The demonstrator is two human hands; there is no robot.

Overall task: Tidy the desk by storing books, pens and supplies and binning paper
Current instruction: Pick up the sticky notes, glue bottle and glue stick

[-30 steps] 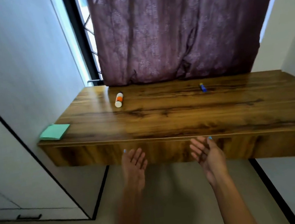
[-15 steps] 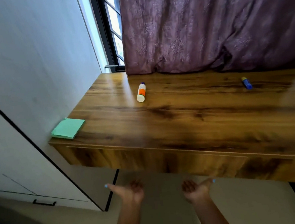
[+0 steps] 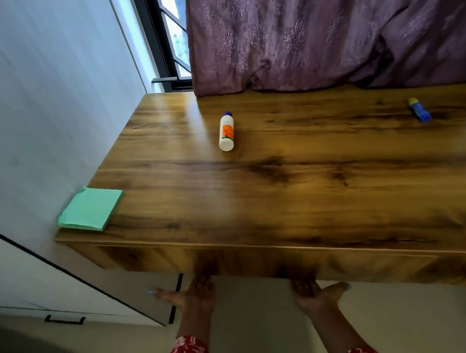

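Head view: looking down over a wooden counter (image 3: 285,175) fixed to the wall, a purple curtain (image 3: 323,20) hanging to its far edge.
Left hand: left hand (image 3: 193,297) palm up below the counter's front edge, thumb out to the side; its fingers reach up under the front panel and are hidden there.
Right hand: right hand (image 3: 314,292) likewise palm up under the edge, thumb out to the right, fingertips out of sight.
Grip state: cannot tell for either hand; whether the fingers hook an edge or just rest under it is not visible. Neither hand carries an object.
Likely reason for the pose: both hands under the front panel suggests a pull on a drawer front, to make storage space; this is a judgement, no handle is visible.
Glue bottle: white and orange bottle (image 3: 225,131) lying on its side toward the back of the counter, well apart from the hands.
Blue item: small blue and yellow stick (image 3: 420,113) lying far right near the curtain; type unclear.
Sticky notes: green pad (image 3: 91,208) flat at the left front corner, just beside the wall.
Progress: three supplies lie loose on the counter; no books or waste paper visible.
Risk: the bottle, lying on its side, may roll if the counter is jolted.
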